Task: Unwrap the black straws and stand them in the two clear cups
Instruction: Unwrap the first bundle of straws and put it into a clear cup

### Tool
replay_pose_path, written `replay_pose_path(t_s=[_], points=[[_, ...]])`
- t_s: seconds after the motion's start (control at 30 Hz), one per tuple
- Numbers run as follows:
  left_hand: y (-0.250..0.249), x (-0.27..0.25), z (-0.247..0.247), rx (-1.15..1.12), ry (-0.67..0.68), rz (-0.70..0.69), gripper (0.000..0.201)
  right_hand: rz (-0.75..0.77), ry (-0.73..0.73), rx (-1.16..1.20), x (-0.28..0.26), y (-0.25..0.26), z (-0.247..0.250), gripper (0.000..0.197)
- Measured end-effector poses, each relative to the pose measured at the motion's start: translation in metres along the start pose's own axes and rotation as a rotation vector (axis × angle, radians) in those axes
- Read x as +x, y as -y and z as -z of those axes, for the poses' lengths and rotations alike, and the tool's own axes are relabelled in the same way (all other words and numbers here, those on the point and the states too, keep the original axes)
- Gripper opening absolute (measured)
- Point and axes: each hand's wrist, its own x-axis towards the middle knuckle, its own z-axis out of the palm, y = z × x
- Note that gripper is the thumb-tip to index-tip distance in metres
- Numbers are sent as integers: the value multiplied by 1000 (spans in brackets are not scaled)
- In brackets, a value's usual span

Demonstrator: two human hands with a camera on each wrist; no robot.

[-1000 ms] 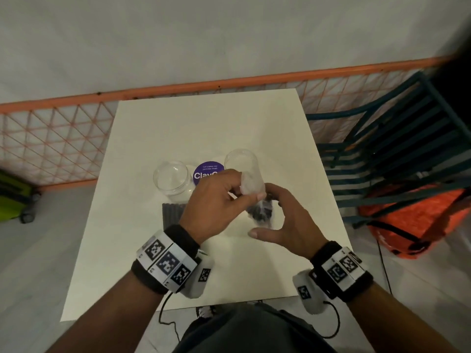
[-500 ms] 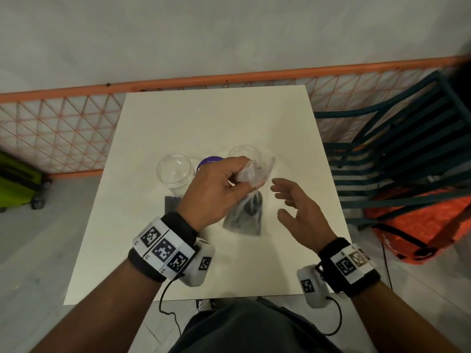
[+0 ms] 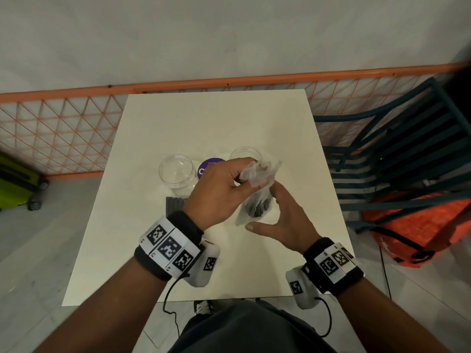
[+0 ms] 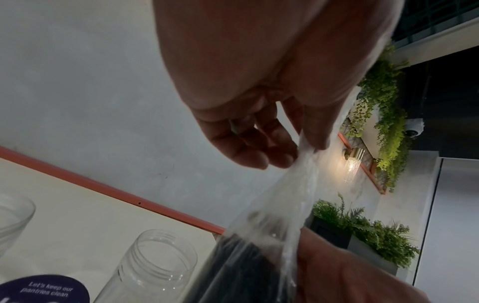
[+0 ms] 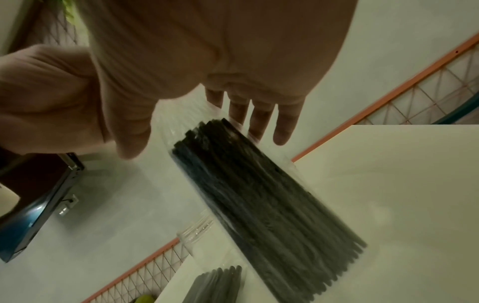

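Since half a second ago, right hand (image 3: 285, 220) has come back in beside the bag; it was drawn off to the right with fingers loose.

Item 1, black straws (image 5: 261, 196): one bundle, sealed in a clear plastic bag (image 3: 257, 200), hanging above the table (image 3: 216, 118), between my two hands, near side of the right cup. I see the bag's neck twisted and bunched at the top.

Item 2, left hand (image 3: 219, 194): fingers (image 4: 249, 147) curled, thumb and fingertips pinching the crumpled top of the bag, carrying its weight.

Item 3, right hand: fingers (image 5: 282, 127) straight and slightly spread, thumb held apart, cupped just beside the bag's right flank. Whether they touch the plastic I cannot tell.

Item 4, left clear cup (image 3: 177, 171): upright, mouth open, threaded rim, no straws in it.

Item 5, right clear cup (image 3: 246, 154): upright, just behind the left hand, partly hidden, no straws seen in it.

Item 6, second pack of black straws (image 3: 174, 203): lying flat on the table, just in front of the left cup, half hidden by my left wrist.

Item 7, purple round sticker (image 3: 210, 166): flat on the table between the cups, white lettering.

Item 8, orange mesh fence (image 3: 63, 133): along the far table edge.

Item 9, dark slatted chair (image 3: 397, 154): right of the table.
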Motion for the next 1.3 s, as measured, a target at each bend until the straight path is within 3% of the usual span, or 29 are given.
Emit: replay_pose_path(t_s=[0.23, 0.3, 0.4, 0.47, 0.5, 0.57, 0.67, 0.83, 1.0, 1.17, 1.3], points=[[18, -8, -9, -116, -5, 73, 35, -77, 12, -161, 9, -17, -20, 45], [25, -14, -8, -154, -23, 116, 37, -73, -15, -173, 9, -17, -22, 43], [42, -28, -9, -110, -22, 256, 69, -60, -40, -134, 6, -19, -24, 36], [56, -38, -14, -44, 62, 376, 96, -56, -46, -98, 4, -22, -26, 31], [62, -42, -18, -36, 113, 411, 100, -56, -41, -83, 4, -23, -27, 33], [73, -48, -29, -60, 155, 420, 86, -55, -14, -62, 3, -22, -32, 46], [82, -54, -45, -59, 79, 385, 60, -57, 4, -78, 0, -21, -38, 53], [93, -56, -59, -62, -45, 357, 54, -68, -89, -70, -4, -23, -39, 57], [119, -72, -75, 147, 45, 337, 37, -157, 26, -164, 2, -40, -49, 64], [124, -74, -78, 327, 110, 325, 44, -115, -28, -163, 1, -47, -54, 65], [105, -66, -74, 32, 8, 365, 62, -116, 44, -356, 4, -53, -62, 40]])
